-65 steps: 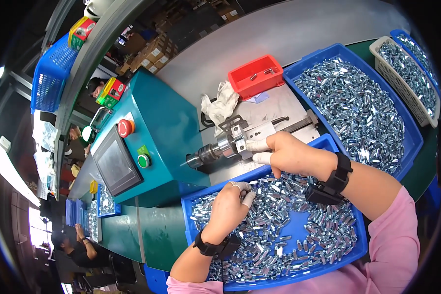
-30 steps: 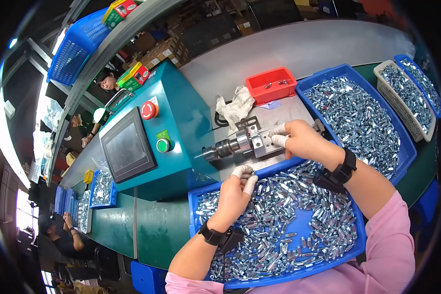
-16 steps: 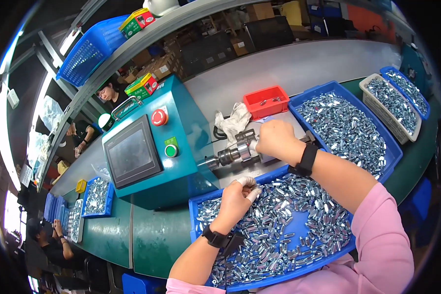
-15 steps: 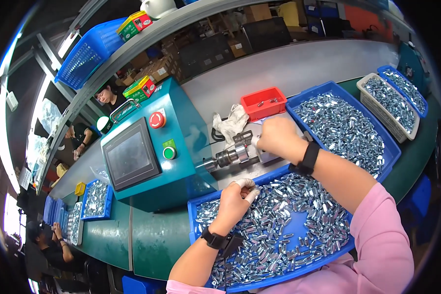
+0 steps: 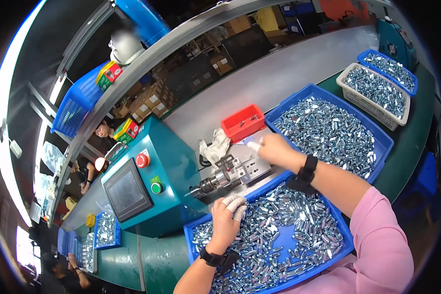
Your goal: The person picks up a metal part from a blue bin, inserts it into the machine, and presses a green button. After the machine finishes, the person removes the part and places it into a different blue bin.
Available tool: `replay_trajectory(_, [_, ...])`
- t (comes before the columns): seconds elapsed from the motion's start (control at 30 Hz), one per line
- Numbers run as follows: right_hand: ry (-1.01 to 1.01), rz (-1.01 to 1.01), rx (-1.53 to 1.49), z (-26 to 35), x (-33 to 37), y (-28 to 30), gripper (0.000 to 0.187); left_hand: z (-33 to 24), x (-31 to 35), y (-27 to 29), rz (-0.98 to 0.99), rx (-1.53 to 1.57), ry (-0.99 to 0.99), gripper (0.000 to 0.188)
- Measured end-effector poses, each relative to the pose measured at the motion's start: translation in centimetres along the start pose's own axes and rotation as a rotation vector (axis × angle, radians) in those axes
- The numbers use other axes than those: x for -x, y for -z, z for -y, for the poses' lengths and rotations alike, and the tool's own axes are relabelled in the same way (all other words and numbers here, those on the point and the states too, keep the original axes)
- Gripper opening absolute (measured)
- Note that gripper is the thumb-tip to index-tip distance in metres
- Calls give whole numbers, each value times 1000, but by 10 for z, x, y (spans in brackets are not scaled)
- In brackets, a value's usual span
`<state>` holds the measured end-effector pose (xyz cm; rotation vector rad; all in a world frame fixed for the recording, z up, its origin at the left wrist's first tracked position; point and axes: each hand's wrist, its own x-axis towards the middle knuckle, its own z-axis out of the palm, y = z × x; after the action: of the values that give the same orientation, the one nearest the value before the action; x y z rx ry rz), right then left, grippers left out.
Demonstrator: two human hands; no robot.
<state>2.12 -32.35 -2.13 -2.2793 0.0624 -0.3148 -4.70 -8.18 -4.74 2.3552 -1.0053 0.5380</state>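
Note:
My left hand [image 5: 225, 223], with white finger covers, is over the back left edge of the near blue tray [image 5: 345, 230]. Its fingers are bent and drawn together; what they hold, if anything, is hidden. The tray is strewn with small shiny metal parts [image 5: 299, 210]. My right hand [image 5: 275, 151] is above the far side of a metal fixture block [image 5: 255, 167], its covered fingertips pressed together. I cannot make out anything between them. Beside the block, a round steel chuck [image 5: 208, 185] sticks out from the teal machine [image 5: 174, 166].
A red bin [image 5: 240, 128] with a few metal parts stands behind the fixture, next to a whitish glove [image 5: 215, 148]. A second full blue tray [image 5: 384, 147] and a beige basket [image 5: 350, 93] are at right. The machine carries a touchscreen [image 5: 127, 190] and red button [image 5: 142, 160].
The whole view has turned slightly. My right hand has moved away from the chuck, baring the fixture block. My left hand has turned over, its fingers now pointing toward the tray's back edge.

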Motion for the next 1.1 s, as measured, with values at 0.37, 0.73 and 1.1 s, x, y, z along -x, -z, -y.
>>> replay_trajectory(0.37, [-215, 189, -815, 4, 15, -15, 30, 13, -91, -7, -76, -256, 61, 16])
replay_trajectory(0.73, [-147, 296, -651, 11, 26, -17, 27, 17, -98, -3, 58, -361, -11, 18])
replay_trajectory(1.1, [-116, 549, -472, 29, 44, -4, 32, -26, -13, 3, 556, 126, 427, 17])
